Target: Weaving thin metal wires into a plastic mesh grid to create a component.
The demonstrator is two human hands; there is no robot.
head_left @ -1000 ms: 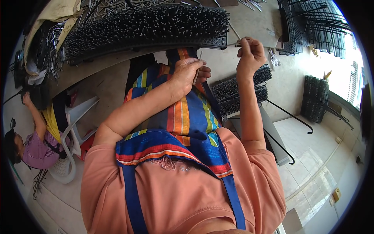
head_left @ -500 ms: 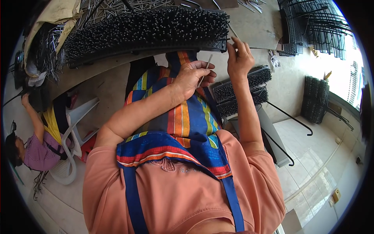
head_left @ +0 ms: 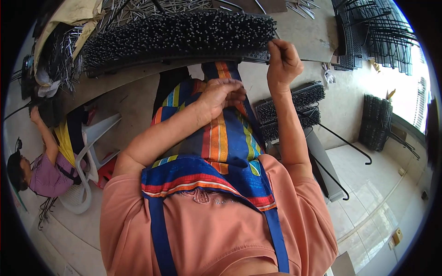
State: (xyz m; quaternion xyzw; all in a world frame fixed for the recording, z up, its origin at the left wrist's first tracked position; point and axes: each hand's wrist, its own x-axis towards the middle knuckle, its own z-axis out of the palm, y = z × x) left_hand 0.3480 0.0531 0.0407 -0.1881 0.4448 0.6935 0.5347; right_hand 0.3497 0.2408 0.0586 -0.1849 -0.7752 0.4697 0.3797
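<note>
My right hand (head_left: 284, 64) is closed in a pinch at the right end of a long black rack (head_left: 179, 39), which is densely set with dark upright tips like bristles. Whatever its fingertips hold is too small or hidden to name. Lower down, in front of the rack, my left hand (head_left: 222, 97) hovers above the striped apron (head_left: 214, 138). Its fingers are loosely bent and apart, with nothing visible in them.
Loose thin grey strips (head_left: 133, 18) lie behind the rack on the table (head_left: 313, 39). Smaller bristled black racks (head_left: 294, 103) with hooked rods stand at right. Black wire racks (head_left: 377, 34) are stacked farther right. Another person (head_left: 50, 172) works at left beside a white chair (head_left: 85, 184).
The thin light strip in my left hand no longer shows. My right hand's fingers have drawn into a tighter pinch at the rack's end. The whole view has shifted slightly.
</note>
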